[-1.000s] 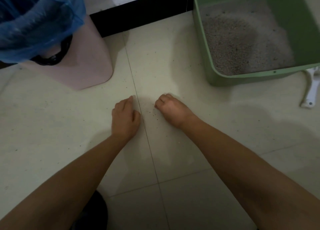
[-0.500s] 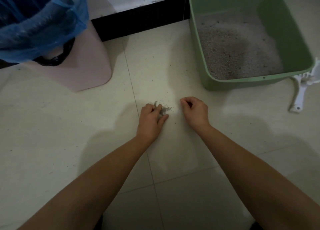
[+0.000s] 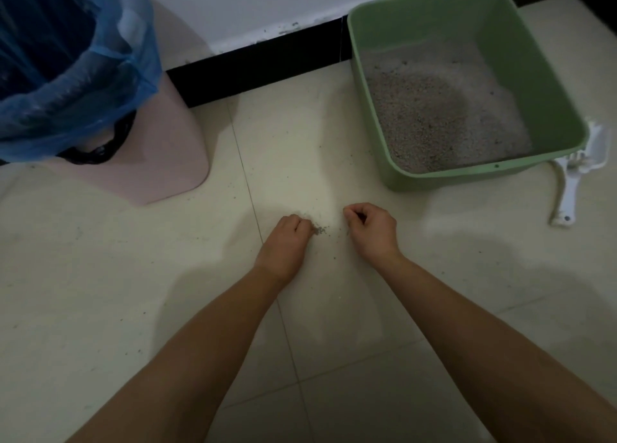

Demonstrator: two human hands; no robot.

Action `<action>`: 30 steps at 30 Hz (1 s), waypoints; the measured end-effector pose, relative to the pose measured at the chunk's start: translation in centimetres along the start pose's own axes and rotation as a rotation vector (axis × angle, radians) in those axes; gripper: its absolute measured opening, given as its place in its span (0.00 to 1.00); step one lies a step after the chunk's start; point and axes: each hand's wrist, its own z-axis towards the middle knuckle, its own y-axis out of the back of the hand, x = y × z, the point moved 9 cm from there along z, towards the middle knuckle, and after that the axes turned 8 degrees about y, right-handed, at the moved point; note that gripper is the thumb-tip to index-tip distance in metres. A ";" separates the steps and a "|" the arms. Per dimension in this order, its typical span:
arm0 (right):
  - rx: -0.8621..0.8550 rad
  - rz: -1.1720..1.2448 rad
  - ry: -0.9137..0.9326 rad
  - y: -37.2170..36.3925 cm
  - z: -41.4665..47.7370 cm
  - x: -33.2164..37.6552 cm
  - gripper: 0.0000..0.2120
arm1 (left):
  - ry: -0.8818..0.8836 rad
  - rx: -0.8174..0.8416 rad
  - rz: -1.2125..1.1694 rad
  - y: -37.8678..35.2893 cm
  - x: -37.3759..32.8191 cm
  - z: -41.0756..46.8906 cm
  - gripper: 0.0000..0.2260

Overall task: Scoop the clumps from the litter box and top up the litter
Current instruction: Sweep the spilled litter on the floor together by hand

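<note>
Nearest to me, both bare forearms reach forward over the pale tiled floor [image 3: 133, 275]; their elbows are cut off by the bottom edge. The left hand [image 3: 283, 242] lies knuckles up with its fingers curled down, the tips touching a small heap of spilled litter [image 3: 321, 230] on the tile. The knuckles hide the fingertips, so I cannot tell whether any grains are pinched. Just to the right of the heap, the right hand [image 3: 372, 232] is curled in a loose fist, thumb tip against the forefinger, and I see nothing held in it. Dark specks are scattered on the floor around both hands, too small to make out. Farther away on the left stands a pink bin [image 3: 167, 155] lined with a blue bag [image 3: 66, 58]. The frame cuts off its left side, and the inside of the bag is too dark to read. Farther away on the right sits the green litter box [image 3: 434, 177], holding a layer of grey litter [image 3: 444, 115] with a darker patch in the middle. I cannot pick out any clumps. A white scoop [image 3: 567, 192] lies on the floor touching the box's near right corner, its head partly hidden behind the rim. Beyond these run a black skirting [image 3: 260, 68] and a white wall [image 3: 267, 1].
</note>
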 end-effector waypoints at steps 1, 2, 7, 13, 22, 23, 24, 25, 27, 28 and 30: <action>0.000 0.003 -0.013 0.0 0.1 0.1 0.08 | 0.007 0.038 -0.002 0.1 -0.1 0.2 0.09; -0.003 0.013 -0.028 0.1 0.1 0.1 0.08 | 0.006 0.082 -0.007 0.4 -0.3 0.4 0.07; -0.057 0.134 -0.069 -0.1 1.6 2.2 0.08 | -0.019 0.106 0.014 5.6 0.5 2.6 0.05; -0.074 0.271 0.072 0.0 6.3 14.5 0.09 | -0.077 -0.478 -0.133 29.8 1.3 6.9 0.06; -0.071 0.207 0.640 -3.4 6.0 45.3 0.09 | 0.397 -0.598 -0.031 46.6 17.0 6.1 0.10; -0.038 0.143 0.675 -4.7 5.7 47.2 0.08 | 0.427 -0.553 -0.018 46.3 18.7 5.7 0.09; 0.024 0.056 0.694 -6.3 5.6 48.2 0.07 | 0.460 -0.482 -0.001 45.4 20.2 5.6 0.09; 0.106 -0.066 0.714 -7.9 5.4 48.7 0.08 | 0.495 -0.396 0.017 44.3 21.5 5.5 0.09; 0.258 -0.309 0.732 -10.6 4.8 48.7 0.17 | 0.549 -0.251 0.023 42.8 23.5 5.4 0.11; 0.295 -0.367 0.730 -11.3 4.6 48.4 0.20 | 0.570 -0.213 0.003 42.4 24.3 5.3 0.12; 0.283 -0.358 0.757 -11.3 4.1 48.3 0.19 | 0.596 -0.228 -0.077 42.6 25.0 5.0 0.12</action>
